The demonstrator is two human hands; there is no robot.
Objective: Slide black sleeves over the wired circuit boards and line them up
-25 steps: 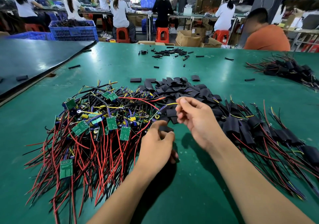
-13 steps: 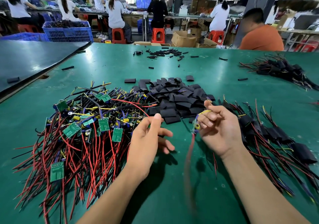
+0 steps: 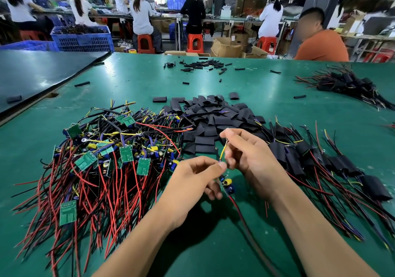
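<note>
One board hangs over the desk between your hands: left hand fingers pinch its top, right hand fingers pinch the yellow lead. Straighten the lead before threading a sleeve from the pile just behind

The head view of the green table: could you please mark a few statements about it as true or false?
1. The left hand and the right hand hold one small wired circuit board between them. True.
2. That board already wears a black sleeve. False: its blue and yellow parts are bare.
3. The heap of loose flat black sleeves lies on the green table beyond the hands. True.
4. The black-sleeved boards lie to the person's left. False: they lie to the right; the bare green boards with red and black wires lie to the left.
</note>
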